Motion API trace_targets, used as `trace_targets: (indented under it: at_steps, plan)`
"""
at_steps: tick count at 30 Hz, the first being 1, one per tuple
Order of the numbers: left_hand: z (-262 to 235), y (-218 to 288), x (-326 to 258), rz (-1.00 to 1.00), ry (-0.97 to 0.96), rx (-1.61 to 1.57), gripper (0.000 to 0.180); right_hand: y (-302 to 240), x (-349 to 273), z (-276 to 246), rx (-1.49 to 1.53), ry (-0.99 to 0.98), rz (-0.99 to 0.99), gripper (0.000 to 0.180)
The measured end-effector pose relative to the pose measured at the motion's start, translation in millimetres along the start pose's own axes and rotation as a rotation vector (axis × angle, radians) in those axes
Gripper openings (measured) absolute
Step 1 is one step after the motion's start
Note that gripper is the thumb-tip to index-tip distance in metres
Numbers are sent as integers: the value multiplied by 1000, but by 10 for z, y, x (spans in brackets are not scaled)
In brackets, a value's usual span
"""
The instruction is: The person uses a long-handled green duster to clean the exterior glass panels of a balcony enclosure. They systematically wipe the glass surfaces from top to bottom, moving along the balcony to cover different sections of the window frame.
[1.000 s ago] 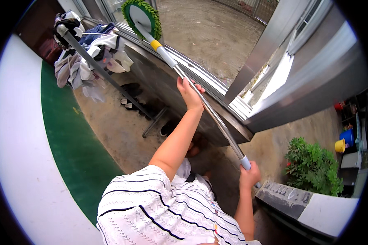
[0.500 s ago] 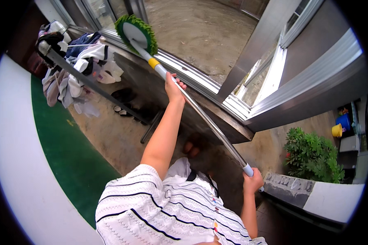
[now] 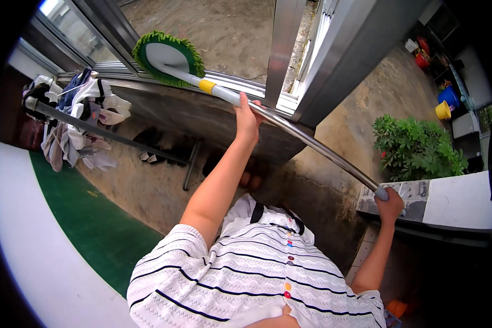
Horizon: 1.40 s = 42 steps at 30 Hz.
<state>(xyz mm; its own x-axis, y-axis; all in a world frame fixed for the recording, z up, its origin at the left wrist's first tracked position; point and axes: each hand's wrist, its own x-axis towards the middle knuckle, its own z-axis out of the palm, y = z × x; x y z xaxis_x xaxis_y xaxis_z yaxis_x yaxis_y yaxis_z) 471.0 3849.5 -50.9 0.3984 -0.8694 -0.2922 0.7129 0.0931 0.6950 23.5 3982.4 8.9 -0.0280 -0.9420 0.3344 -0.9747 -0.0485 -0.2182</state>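
A long-handled mop [image 3: 322, 147] slants across the view, from its round head at the upper left down to the right. Its green chenille head [image 3: 167, 57] has a grey-white centre and lies against the lower part of the window [image 3: 213, 33]. My left hand [image 3: 248, 117] grips the grey upper sleeve of the pole, below the yellow collar. At the lower end, my right hand [image 3: 389, 205] is wrapped round the grey grip, and the pole's tip pokes out beyond it.
Clothes [image 3: 85, 117] hang on a dark metal rack [image 3: 109, 134] at the left, with shoes [image 3: 153, 156] on the floor beneath. A leafy plant [image 3: 415, 145] stands beyond a low white wall [image 3: 459, 202] at the right. Yellow [image 3: 443, 111] and blue buckets [image 3: 448, 97] are farther back.
My right hand has moved right and upward with the pole's lower end, so the pole lies flatter. The mop head has shifted left along the window in view. The view has turned too.
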Motion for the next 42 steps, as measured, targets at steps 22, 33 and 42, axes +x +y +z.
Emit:
trace_targets:
  at_steps: [22, 33, 42]
  plan:
    - [956, -1406, -1388, -320, -247, 205, 57, 2087, -909, -725, -141, 20, 108, 22]
    - [520, -1109, -1927, -390, -428, 256, 51, 2544, -1812, 337, -98, -91, 270, 16]
    - [-427, 1074, -247, 208, -254, 487, 43, -546, -1263, 2199, 310, 16, 294, 33]
